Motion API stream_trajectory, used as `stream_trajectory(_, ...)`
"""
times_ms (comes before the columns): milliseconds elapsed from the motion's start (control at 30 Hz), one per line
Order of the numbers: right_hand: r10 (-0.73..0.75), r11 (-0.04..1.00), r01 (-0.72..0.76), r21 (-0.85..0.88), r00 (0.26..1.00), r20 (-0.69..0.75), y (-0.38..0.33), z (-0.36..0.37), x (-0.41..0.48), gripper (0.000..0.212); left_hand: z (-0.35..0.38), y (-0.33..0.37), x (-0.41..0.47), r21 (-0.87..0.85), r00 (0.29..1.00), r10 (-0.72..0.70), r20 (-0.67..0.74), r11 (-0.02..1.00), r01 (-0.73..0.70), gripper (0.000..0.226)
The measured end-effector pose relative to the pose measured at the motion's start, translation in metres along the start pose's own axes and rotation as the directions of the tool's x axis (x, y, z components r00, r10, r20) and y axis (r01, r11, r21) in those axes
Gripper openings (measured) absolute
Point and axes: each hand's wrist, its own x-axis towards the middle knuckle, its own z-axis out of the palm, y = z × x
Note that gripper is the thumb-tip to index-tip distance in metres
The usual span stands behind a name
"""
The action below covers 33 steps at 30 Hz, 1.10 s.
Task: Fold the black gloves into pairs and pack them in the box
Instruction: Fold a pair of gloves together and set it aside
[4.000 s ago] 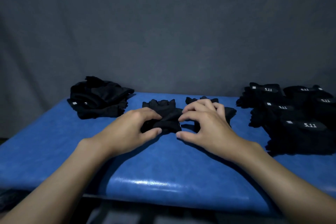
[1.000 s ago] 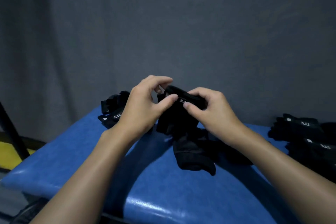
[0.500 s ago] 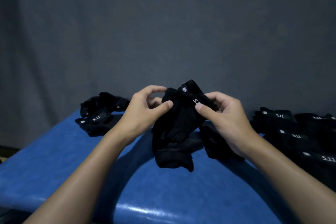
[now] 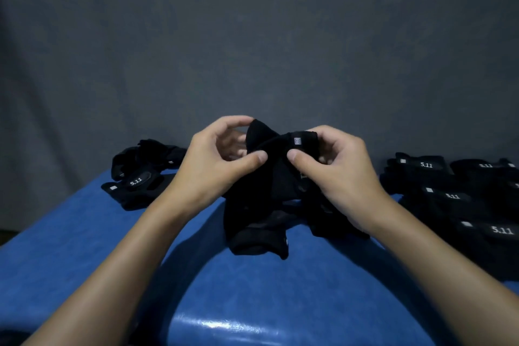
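Observation:
Both hands hold a black glove (image 4: 261, 205) up above the blue table (image 4: 84, 247). My left hand (image 4: 222, 160) pinches its upper edge between thumb and fingers. My right hand (image 4: 328, 166) pinches the same edge just to the right, beside a small white tag. The glove hangs down and its lower end touches the table. Another black glove (image 4: 334, 222) lies partly hidden under my right wrist. No box is in view.
A loose heap of black gloves (image 4: 140, 174) marked 5.11 lies at the back left. Several gloves in rows (image 4: 455, 196) cover the right side of the table. A grey cloth backdrop (image 4: 252, 36) hangs behind the table. The table's near edge (image 4: 224, 329) is glossy.
Four seconds ago both hands pressed a glove flat on the table. They have since lifted it, and over the last second they worked along its upper edge and drew closer together.

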Motion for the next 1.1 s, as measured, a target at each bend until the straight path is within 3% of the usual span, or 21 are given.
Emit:
stream_trajectory(67, 0.021, 1.000, -0.020, 0.018, 0.999, -0.033, 0.002, -0.002, -0.001, 0.006, -0.003, -0.004, -0.003, 0.030, 0.992, -0.095, 0.088, 0.995, 0.093, 0.055)
stream_trajectory(133, 0.051, 0.998, -0.049, 0.049, 0.998, -0.037, 0.003, -0.004, -0.002, 0.007, -0.004, -0.005, -0.006, 0.055, 0.988, -0.123, 0.096, 0.991, 0.118, 0.043)
stream_trajectory(267, 0.107, 0.993, -0.107, 0.048, 0.994, 0.001, 0.003, -0.008, -0.002, 0.017, -0.003, 0.001, -0.008, 0.028, 0.999, -0.025, 0.020, 0.999, 0.025, 0.010)
stream_trajectory(367, 0.145, 0.988, -0.149, 0.027, 0.984, 0.105, 0.000, -0.011, -0.002, 0.029, 0.000, 0.005, -0.010, 0.020, 0.999, 0.030, 0.014, 0.999, -0.031, 0.014)
stream_trajectory(467, 0.173, 0.982, -0.183, 0.041, 0.968, 0.181, -0.004, -0.011, -0.005, 0.020, 0.002, 0.007, -0.011, 0.031, 0.998, 0.049, 0.047, 0.998, -0.051, 0.014)
stream_trajectory(600, 0.156, 0.984, -0.168, 0.064, 0.975, 0.160, -0.002, -0.006, -0.009, 0.006, 0.001, 0.007, -0.012, 0.086, 0.998, 0.055, 0.044, 0.995, -0.059, 0.018)
stream_trajectory(700, 0.150, 0.977, -0.166, 0.136, 0.982, 0.118, -0.001, -0.003, -0.010, 0.008, -0.003, 0.003, -0.011, 0.083, 0.999, -0.002, 0.054, 0.997, -0.002, 0.028)
stream_trajectory(767, 0.172, 0.965, -0.188, 0.185, 0.980, 0.096, 0.000, -0.002, -0.010, 0.005, -0.005, 0.000, -0.010, 0.115, 0.998, -0.045, 0.049, 0.993, 0.039, 0.023)
stream_trajectory(867, 0.204, 0.951, -0.217, 0.219, 0.976, 0.082, 0.001, -0.003, -0.010, 0.010, -0.004, 0.001, -0.008, 0.048, 0.999, -0.054, -0.001, 0.997, 0.054, 0.008)
stream_trajectory(1100, 0.177, 0.973, -0.190, 0.133, 0.979, 0.104, -0.003, -0.004, -0.010, 0.024, 0.000, 0.006, -0.008, -0.060, 0.999, 0.004, -0.034, 0.998, -0.006, 0.005)
